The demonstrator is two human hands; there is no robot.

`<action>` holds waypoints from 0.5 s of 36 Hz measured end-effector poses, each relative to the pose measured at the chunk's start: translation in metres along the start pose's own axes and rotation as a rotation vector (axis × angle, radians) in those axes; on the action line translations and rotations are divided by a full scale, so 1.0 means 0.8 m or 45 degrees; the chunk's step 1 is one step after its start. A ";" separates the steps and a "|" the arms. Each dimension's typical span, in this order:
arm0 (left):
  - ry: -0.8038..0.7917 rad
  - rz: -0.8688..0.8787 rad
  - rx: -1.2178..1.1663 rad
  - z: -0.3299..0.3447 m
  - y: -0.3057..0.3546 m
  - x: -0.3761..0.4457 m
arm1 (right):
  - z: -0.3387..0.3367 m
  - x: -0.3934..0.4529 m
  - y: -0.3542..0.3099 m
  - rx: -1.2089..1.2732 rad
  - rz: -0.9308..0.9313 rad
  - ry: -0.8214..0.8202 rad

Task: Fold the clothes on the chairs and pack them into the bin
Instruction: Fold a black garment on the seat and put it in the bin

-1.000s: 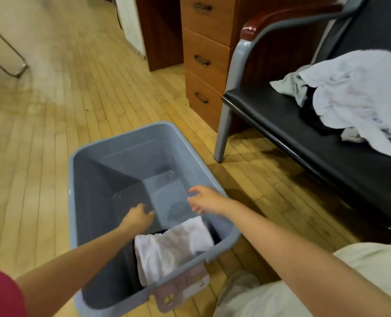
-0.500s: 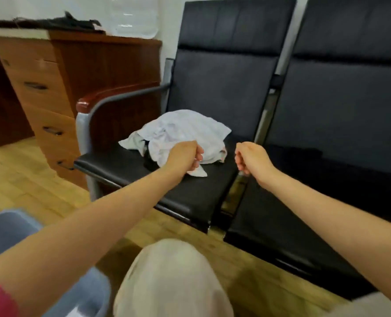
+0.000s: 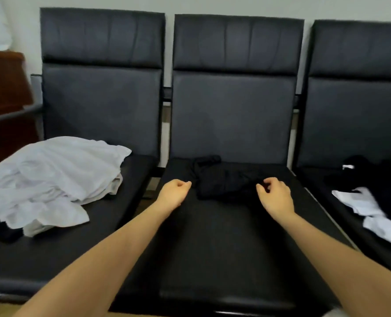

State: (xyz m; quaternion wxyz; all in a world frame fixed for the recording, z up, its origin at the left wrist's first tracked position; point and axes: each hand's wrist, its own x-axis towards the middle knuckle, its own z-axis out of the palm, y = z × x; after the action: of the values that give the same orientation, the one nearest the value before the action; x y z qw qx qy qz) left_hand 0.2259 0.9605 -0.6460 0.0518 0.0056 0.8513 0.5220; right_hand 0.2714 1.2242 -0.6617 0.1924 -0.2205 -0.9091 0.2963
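A crumpled black garment [image 3: 224, 179] lies near the back of the middle black chair seat [image 3: 212, 248]. My left hand [image 3: 174, 194] hovers just left of it, fingers loosely curled and holding nothing. My right hand [image 3: 275, 195] is at the garment's right edge, fingers loosely curled with the thumb apart, gripping nothing that I can see. A heap of white and pale grey clothes [image 3: 50, 177] lies on the left chair. Black and white clothes [image 3: 370, 202] lie on the right chair. The bin is out of view.
Three black padded chairs stand in a row against a pale wall, with metal gaps between the seats. A brown wooden cabinet [image 3: 4, 83] and a chair armrest [image 3: 9, 115] are at the far left.
My view swung from the bin on the floor up to the chairs, then right to the middle seat. Both hands left the bin and now reach out beside the black garment.
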 end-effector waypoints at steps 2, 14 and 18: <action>0.007 0.034 -0.008 0.017 0.008 0.017 | 0.002 0.007 0.008 0.058 0.028 -0.039; -0.140 0.072 -0.117 0.070 0.023 0.045 | 0.028 0.026 0.001 -0.155 -0.129 -0.401; -0.078 0.038 -0.578 0.046 0.046 0.032 | 0.021 0.019 -0.007 0.027 -0.169 -0.400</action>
State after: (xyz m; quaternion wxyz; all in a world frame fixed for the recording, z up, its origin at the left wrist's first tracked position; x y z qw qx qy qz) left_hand 0.2019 1.0114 -0.6320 0.0698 0.0221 0.7100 0.7004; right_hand 0.2490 1.2201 -0.6672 0.0692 -0.1088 -0.9375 0.3233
